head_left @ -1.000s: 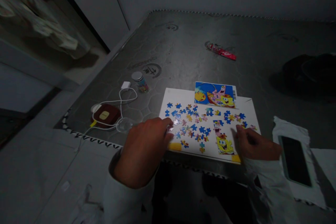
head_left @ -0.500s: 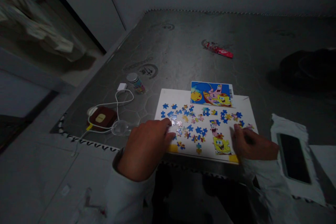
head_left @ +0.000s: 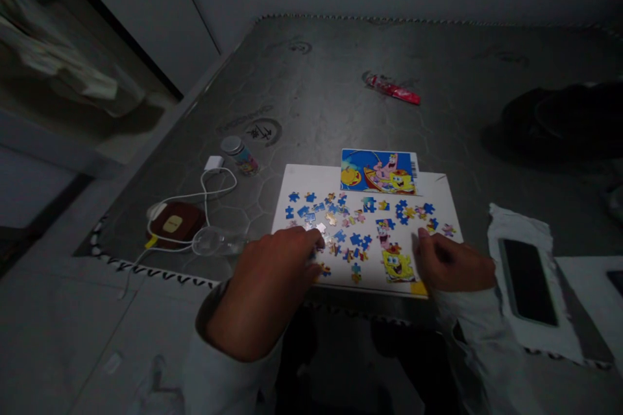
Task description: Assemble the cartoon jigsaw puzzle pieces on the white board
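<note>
My left hand [head_left: 272, 282] reaches over the left front part of a white board [head_left: 302, 175], above loose jigsaw pieces [head_left: 333, 217]. Its index finger and thumb are apart, and no held piece shows. At the board's right side rests my right hand [head_left: 452, 264], closed in a loose fist; whatever its fingers may hold is hidden. Just left of it lies a joined strip of puzzle [head_left: 396, 262] with a yellow cartoon face and a pink figure. The printed picture card [head_left: 379, 172] overlaps the board's back edge.
A lidded jar [head_left: 241, 157], white charger [head_left: 214, 163], cable, brown case [head_left: 178, 224] and clear plastic item [head_left: 214, 241] lie left. A red wrapper [head_left: 394, 89] is farther back. On the right are a phone [head_left: 528, 282] on white material and a dark object [head_left: 555, 120].
The view has swung right, so things on the table appear farther left. My left hand has shifted rightward over the board's pieces. My right hand stays by the board's right side.
</note>
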Motion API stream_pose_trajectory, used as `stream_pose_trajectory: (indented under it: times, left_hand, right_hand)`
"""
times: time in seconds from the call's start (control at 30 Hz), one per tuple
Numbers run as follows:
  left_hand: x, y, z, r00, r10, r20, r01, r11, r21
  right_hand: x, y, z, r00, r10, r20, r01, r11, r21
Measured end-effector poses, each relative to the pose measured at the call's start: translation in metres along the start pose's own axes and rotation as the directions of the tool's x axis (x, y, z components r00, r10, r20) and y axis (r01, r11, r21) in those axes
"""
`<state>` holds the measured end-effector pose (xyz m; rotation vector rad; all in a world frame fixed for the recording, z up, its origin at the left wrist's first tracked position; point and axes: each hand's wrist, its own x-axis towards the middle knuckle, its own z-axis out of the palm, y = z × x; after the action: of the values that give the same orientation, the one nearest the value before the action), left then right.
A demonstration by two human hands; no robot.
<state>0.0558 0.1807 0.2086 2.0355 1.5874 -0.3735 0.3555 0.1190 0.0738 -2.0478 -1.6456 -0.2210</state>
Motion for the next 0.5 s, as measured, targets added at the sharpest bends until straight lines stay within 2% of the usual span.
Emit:
stream_pose_trajectory:
  times: [0.17, 0.27, 0.4, 0.5]
  left_hand:
    - [-0.003, -0.007, 0.004, 0.999, -0.034, -0.022, 0.035, 0.999, 0.008]
    - [-0.002, -0.005, 0.002, 0.998, -0.069, 0.005, 0.069, 0.997, 0.036]
    - [-0.002, 0.002, -0.002, 0.994, -0.085, 0.062, 0.081, 0.995, 0.054]
    - [0.001, 0.004, -0.001, 0.997, -0.027, 0.066, 0.025, 0.999, 0.039]
  right_hand:
    - [-0.003, 0.001, 0.004, 0.998, -0.042, -0.054, 0.041, 0.999, -0.020]
    - [-0.004, 0.001, 0.006, 0.997, -0.042, -0.071, 0.040, 0.999, -0.018]
    - [-0.004, 0.002, 0.007, 1.000, -0.006, -0.018, 0.006, 1.000, -0.010]
    - [-0.004, 0.004, 0.006, 1.000, -0.003, 0.024, 0.004, 1.000, -0.011]
